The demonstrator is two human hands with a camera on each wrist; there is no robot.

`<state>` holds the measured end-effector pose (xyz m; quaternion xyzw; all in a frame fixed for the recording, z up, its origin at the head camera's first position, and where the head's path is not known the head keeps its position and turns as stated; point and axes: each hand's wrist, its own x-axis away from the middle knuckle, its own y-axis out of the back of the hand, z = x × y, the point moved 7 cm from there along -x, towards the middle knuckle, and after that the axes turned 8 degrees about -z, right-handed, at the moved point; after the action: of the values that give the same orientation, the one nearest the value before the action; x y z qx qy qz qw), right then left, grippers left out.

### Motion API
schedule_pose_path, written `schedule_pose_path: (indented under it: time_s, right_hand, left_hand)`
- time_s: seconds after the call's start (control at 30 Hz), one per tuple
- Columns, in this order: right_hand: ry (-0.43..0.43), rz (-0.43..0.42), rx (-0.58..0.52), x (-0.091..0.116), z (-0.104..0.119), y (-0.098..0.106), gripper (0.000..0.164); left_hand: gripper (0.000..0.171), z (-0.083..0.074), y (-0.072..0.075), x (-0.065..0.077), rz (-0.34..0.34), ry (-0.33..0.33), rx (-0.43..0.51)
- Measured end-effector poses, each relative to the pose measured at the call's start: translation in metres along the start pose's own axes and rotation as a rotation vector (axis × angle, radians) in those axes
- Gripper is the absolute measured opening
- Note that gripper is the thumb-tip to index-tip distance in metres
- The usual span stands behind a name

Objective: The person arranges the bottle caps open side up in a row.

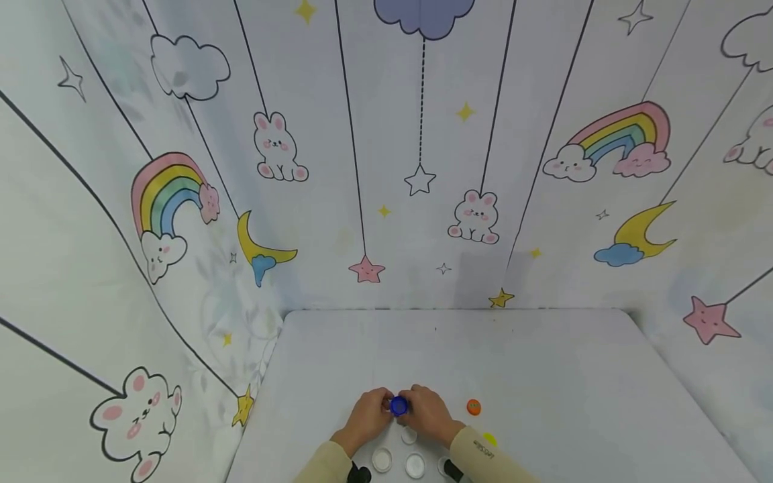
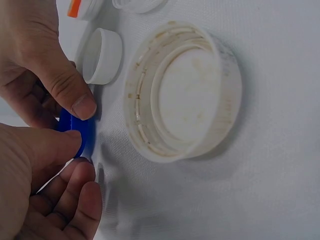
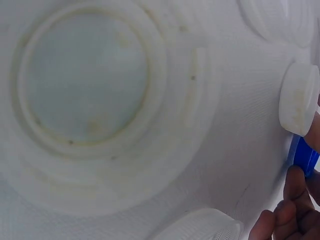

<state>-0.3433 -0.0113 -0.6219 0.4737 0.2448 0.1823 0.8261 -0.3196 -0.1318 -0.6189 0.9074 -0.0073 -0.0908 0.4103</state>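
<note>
A blue bottle cap (image 1: 398, 405) is between both hands over the table, its round opening turned up toward the head camera. My left hand (image 1: 371, 414) pinches its left side; in the left wrist view the thumb lies on the blue cap (image 2: 84, 134). On the opposite side my right hand (image 1: 430, 410) pinches it with thumb and fingers. Just in front of the body side of the hands lies a small white cap (image 1: 409, 436). A large white cap (image 2: 232, 100) with brownish stains, hollow side showing, is close to the left wrist camera.
More white caps (image 1: 382, 459) lie between the forearms, one of them (image 1: 415, 465) near the bottom middle. Right of the right hand are an orange cap (image 1: 474, 407) and a yellow piece (image 1: 490, 439), partly behind the sleeve. A patterned curtain (image 1: 423, 221) borders the white table (image 1: 513, 362).
</note>
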Motion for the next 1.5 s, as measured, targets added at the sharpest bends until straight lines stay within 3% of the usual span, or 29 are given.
schedule_pose_path:
  time_s: [0.4, 0.67, 0.9, 1.2, 1.5]
  right_hand:
    - [-0.012, -0.028, 0.02, 0.004, -0.008, 0.015, 0.043]
    - [-0.125, 0.025, -0.048, 0.009, -0.022, 0.021, 0.044]
    - [-0.187, -0.03, -0.08, 0.015, -0.041, 0.041, 0.038]
    - [-0.24, -0.103, -0.095, 0.027, -0.071, 0.067, 0.029]
    - [-0.296, -0.131, -0.112, 0.044, -0.088, 0.084, 0.026]
  left_hand:
    - [0.025, -0.02, -0.002, -0.007, -0.015, -0.053, -0.031]
    - [0.028, -0.024, -0.004, -0.011, 0.014, -0.018, -0.029]
    - [0.028, -0.027, -0.009, -0.014, 0.019, 0.0, -0.056]
    - [0.027, -0.04, -0.009, -0.019, -0.024, 0.009, -0.101]
    - [0.026, -0.047, -0.007, -0.025, -0.053, -0.022, -0.123]
